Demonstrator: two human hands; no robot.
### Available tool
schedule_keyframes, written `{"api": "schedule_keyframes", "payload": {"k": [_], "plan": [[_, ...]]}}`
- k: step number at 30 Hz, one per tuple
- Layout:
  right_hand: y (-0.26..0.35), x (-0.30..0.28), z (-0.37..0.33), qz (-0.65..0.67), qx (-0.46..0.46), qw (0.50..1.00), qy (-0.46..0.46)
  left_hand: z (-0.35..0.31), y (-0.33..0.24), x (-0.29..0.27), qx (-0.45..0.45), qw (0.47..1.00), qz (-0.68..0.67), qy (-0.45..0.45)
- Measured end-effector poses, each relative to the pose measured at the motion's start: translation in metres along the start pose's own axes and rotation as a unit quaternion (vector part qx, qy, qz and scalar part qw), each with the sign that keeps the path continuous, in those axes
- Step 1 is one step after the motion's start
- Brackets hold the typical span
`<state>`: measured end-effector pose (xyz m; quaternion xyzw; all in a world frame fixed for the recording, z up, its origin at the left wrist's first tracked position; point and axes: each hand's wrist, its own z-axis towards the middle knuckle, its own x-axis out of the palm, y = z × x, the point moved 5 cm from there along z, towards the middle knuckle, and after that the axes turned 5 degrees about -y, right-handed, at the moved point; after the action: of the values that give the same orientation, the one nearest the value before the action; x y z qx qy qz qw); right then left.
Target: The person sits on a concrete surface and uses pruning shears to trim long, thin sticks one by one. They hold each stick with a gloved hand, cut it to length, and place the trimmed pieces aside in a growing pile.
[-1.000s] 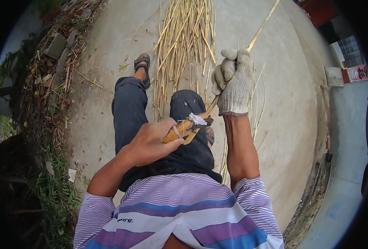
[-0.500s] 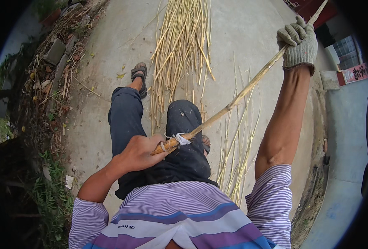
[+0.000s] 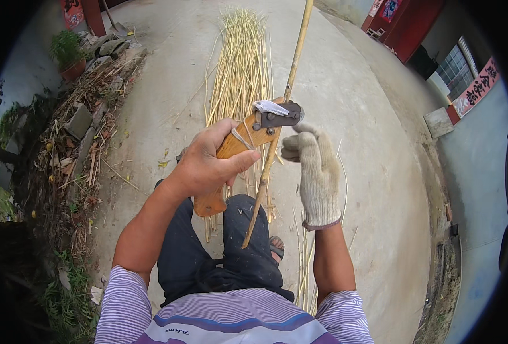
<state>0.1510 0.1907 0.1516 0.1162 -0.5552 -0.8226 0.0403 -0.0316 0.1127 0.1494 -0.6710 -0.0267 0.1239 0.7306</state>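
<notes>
running out of frame above, cane (image 3: 293,74) through wooden-handled tool (image 3: 239,152)

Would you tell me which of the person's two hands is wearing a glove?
The right hand wears a knitted work glove; the left hand, gripping the wooden-handled tool, is bare.

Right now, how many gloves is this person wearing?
1. A knitted work glove covers the right hand, beside the long cane. The left hand is bare and grips the wooden-handled tool.

Outdoor concrete yard (image 3: 168,86) of a home: potted plant (image 3: 69,54), rubble (image 3: 85,120)
</notes>
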Motion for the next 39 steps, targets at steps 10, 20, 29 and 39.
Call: {"api": "schedule_keyframes", "payload": {"k": [10, 20, 29, 39], "plan": [[-0.046, 0.022, -0.037, -0.215, -0.150, 0.960, 0.097, 0.009, 0.035, 0.017, -0.001, 0.982, -0.143, -0.121], [-0.086, -0.089, -0.184, -0.352, -0.032, 0.911, 0.211, 0.028, 0.101, 0.004, -0.125, 0.975, -0.150, -0.110], [-0.120, -0.108, -0.246, -0.271, 0.205, 0.917, 0.207, 0.010, 0.146, 0.074, -0.130, 0.986, -0.097, -0.043], [-0.141, -0.057, -0.143, -0.181, 0.280, 0.926, 0.175, -0.041, 0.148, 0.106, -0.183, 0.977, -0.113, -0.006]]}}
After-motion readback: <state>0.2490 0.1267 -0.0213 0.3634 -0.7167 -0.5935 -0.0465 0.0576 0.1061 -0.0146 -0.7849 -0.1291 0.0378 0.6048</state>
